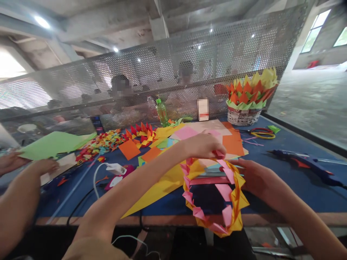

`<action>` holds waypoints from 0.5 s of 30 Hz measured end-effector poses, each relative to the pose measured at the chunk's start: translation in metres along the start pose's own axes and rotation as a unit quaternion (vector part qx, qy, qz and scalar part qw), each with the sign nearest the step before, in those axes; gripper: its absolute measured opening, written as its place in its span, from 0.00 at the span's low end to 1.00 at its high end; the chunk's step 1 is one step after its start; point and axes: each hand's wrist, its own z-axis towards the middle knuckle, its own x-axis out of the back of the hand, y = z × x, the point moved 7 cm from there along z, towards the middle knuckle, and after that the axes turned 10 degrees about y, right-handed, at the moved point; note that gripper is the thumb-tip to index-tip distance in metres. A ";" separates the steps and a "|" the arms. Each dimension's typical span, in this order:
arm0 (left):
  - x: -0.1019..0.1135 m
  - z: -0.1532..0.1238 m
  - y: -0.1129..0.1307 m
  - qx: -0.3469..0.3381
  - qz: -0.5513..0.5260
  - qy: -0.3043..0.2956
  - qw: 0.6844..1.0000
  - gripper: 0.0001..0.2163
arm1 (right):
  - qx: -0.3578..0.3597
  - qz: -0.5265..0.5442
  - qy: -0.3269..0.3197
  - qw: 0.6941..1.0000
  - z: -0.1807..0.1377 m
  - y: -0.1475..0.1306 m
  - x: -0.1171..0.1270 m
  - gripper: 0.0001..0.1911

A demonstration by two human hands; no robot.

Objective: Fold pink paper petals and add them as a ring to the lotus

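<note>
— Where is the paper ring [214,202]?

— Low in the middle of the frame, at the near edge of the blue table [292,187]; it is made of pink and yellow folded bits; its lowest part reaches past the table's edge.

— What is the person's left hand [204,144] doing?

— It is at the top of the ring; its fingers are pinched tight on a pink bit there.

— And the right hand [255,177]?

— It is at the right side of the ring; its fingers curl on the yellow rim and hold it.

— What lies close by?

— Flat paper sheets [233,142], orange and pink, lie just behind the ring; a big yellow sheet [162,184] lies just left of it.

— What else is on the table?

— A blue glue gun [306,162] lies at the right, well apart from both hands; a basket [245,115] with a pointy paper crown stands at the upper right; a green bottle [162,112] stands at the upper middle; a pile of small folded pieces [105,142] lies left of the middle; at the far left another person's hand [45,166] rests near a green sheet [51,144].
</note>
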 end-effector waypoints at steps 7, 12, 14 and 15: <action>0.006 -0.012 0.025 -0.077 -0.003 0.039 0.996 0.12 | -0.012 0.028 -0.013 0.999 0.010 -0.001 -0.007 0.15; 0.023 -0.027 0.032 -0.088 0.004 0.082 0.993 0.19 | 0.019 0.064 -0.010 0.998 0.003 0.000 -0.017 0.20; 0.041 -0.045 0.036 -0.073 -0.027 0.142 0.987 0.26 | 0.041 0.088 0.001 0.995 -0.002 -0.002 -0.016 0.20; 0.051 -0.057 0.037 -0.049 -0.060 0.180 0.981 0.26 | 0.055 0.101 0.007 0.993 -0.005 -0.004 -0.016 0.20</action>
